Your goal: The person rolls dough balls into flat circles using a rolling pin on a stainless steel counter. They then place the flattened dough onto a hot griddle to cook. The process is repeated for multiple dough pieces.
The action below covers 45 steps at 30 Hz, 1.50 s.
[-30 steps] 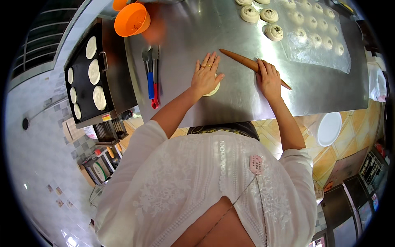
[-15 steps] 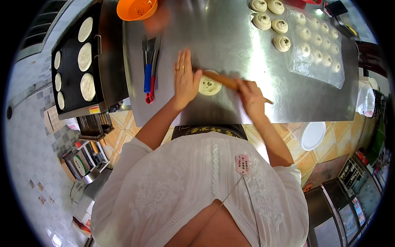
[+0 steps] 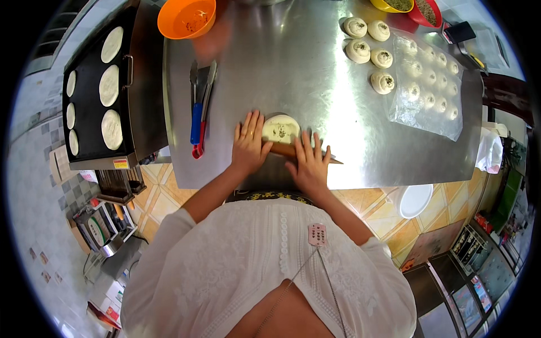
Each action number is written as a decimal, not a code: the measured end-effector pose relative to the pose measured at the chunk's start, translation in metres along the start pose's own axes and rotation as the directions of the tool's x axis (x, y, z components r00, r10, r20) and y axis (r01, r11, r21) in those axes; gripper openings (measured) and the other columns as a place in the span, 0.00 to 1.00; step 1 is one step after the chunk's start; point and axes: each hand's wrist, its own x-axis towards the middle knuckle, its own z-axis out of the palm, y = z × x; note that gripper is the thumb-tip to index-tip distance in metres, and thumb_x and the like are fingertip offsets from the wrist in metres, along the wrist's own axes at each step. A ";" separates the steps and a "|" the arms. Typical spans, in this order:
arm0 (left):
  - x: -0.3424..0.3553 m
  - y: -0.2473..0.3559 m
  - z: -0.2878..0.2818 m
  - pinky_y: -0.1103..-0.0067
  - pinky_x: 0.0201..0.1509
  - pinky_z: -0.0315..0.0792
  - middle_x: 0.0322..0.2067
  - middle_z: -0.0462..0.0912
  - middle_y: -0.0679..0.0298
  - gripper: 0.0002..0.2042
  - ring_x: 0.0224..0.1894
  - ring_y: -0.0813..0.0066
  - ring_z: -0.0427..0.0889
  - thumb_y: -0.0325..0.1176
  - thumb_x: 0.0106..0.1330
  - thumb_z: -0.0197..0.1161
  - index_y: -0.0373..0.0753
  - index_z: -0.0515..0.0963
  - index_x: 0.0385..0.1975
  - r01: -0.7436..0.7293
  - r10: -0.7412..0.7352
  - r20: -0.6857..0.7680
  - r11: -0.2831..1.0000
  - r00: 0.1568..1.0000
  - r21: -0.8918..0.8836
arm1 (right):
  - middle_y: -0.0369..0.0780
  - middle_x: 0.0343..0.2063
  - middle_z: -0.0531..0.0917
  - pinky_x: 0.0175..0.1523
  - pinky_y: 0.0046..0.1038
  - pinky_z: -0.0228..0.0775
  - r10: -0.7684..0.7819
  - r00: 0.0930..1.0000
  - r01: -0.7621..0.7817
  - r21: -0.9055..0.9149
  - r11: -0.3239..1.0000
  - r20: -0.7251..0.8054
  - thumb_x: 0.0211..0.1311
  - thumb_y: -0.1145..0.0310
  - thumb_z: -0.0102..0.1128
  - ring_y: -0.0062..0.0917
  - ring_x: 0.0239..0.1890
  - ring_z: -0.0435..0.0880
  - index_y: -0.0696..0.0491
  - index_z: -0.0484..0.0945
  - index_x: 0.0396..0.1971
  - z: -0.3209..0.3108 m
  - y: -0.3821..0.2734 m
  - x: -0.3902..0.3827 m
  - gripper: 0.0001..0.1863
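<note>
The flat dough round [image 3: 280,127], pale with dark specks in its middle, lies on the steel table [image 3: 270,67] close to the person's front; a wooden rolling pin [image 3: 284,150] lies across the near edge of the dough round and hides that edge; the left hand [image 3: 248,145] is laid flat to the left of the dough round, its fingers straight and only slightly parted, the thumb against the pin's left end, closed around nothing; the right hand [image 3: 310,166] rests over the pin at the near right of the dough round, its fingers stretched out and spread, pressing from above without wrapping round the wood, and the pin's thin tip shows past it; to the left of the dough round lie tongs [image 3: 196,124] with blue and red handles; farther left of it is a black griddle [image 3: 90,112] bearing six flat pieces of dough [image 3: 109,85]; beyond the dough round, to the far left, stands an orange bowl [image 3: 172,28]; to its far right sit five swirled buns [image 3: 358,50] with dark specks on top, and just right of these, a clear plastic sheet [image 3: 425,124] covers rows of more buns [image 3: 429,100].
</note>
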 end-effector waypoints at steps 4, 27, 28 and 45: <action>0.114 0.001 -0.009 0.51 0.74 0.49 0.74 0.53 0.51 0.36 0.76 0.51 0.50 0.47 0.71 0.52 0.32 0.53 0.72 0.014 -0.018 -0.211 1.000 0.977 -0.021 | 0.51 0.71 0.60 0.70 0.64 0.43 0.136 0.881 -0.123 0.058 0.991 -0.452 0.67 0.46 0.53 0.49 0.74 0.53 0.55 0.65 0.67 -0.027 0.040 0.119 0.36; 0.007 -0.002 -0.031 0.64 0.60 0.69 0.54 0.78 0.48 0.22 0.58 0.52 0.76 0.43 0.67 0.61 0.35 0.75 0.54 0.185 -0.167 0.127 0.972 0.978 -0.147 | 0.39 0.53 0.79 0.52 0.36 0.68 -0.198 0.937 0.248 0.146 0.958 -0.288 0.56 0.71 0.59 0.32 0.52 0.77 0.54 0.75 0.58 -0.033 0.015 -0.020 0.26; -0.004 -0.010 -0.013 0.62 0.64 0.66 0.59 0.75 0.49 0.24 0.63 0.51 0.72 0.45 0.68 0.59 0.36 0.73 0.59 0.079 -0.092 -0.128 0.992 0.987 -0.100 | 0.41 0.56 0.78 0.55 0.38 0.68 -0.194 0.945 0.236 0.139 0.962 -0.264 0.60 0.68 0.56 0.34 0.55 0.76 0.55 0.74 0.59 -0.022 0.018 -0.010 0.25; 0.078 -0.018 -0.011 0.51 0.74 0.49 0.73 0.54 0.47 0.37 0.76 0.50 0.49 0.47 0.70 0.54 0.31 0.52 0.72 0.060 -0.065 -0.224 0.998 0.972 -0.030 | 0.48 0.73 0.58 0.70 0.64 0.45 0.062 0.916 -0.045 0.052 0.998 -0.396 0.65 0.48 0.57 0.46 0.75 0.52 0.50 0.61 0.71 -0.009 0.027 0.109 0.38</action>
